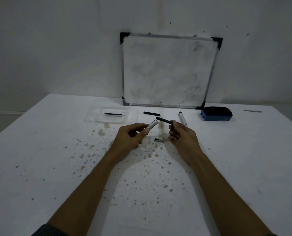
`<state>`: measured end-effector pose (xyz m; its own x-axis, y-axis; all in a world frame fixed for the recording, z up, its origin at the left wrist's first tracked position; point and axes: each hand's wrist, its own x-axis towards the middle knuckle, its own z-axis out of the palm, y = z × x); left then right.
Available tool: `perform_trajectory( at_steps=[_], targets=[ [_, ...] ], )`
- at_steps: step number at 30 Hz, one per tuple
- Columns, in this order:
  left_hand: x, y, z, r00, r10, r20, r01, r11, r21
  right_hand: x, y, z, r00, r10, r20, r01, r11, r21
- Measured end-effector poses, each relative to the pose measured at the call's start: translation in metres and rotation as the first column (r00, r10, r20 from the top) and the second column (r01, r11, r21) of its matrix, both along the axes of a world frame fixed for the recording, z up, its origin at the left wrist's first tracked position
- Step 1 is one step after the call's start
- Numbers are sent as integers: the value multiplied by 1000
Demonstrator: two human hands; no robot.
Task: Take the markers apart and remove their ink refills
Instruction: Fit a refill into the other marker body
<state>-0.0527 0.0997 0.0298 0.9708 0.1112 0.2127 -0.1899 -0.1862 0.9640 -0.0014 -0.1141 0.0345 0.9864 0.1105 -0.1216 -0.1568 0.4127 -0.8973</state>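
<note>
Held the white barrel in the left hand, fingers closed round it, open end tilted up toward the far edge. Pinched the black refill in the right hand, clear of the barrel, long axis running left and away. Lay ahead toward the far-left: tray with another refill; left hand nearer, probably the drop spot. Rested near the far edge: whole marker.

Two refills — one whole marker

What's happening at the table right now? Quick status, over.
Left hand holds white marker barrel. Right hand holds black ink refill, pulled clear. Another refill in clear tray. Nothing blocking.
</note>
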Motion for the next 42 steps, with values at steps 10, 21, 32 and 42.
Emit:
perform_trajectory(
  at_steps=[10, 21, 32, 42],
  targets=[
    [0, -1, -2, 995, 81, 51, -85, 994, 72, -2, 0, -1, 983, -86, 160, 111, 981, -158],
    [-3, -1, -8, 985, 21, 173, -84, 928, 362, -13, 8, -4, 860, 282, 425, 19, 815, -580],
    [2, 8, 3, 992, 125, 13, -124, 991, -51, -16, 15, -14, 810, 385, 443, 243, 466, -851],
    [-2, 3, 5, 997, 73, -8, -73, 995, -64, -11, 11, -13, 835, 315, 450, 224, 553, -802]
  ],
)
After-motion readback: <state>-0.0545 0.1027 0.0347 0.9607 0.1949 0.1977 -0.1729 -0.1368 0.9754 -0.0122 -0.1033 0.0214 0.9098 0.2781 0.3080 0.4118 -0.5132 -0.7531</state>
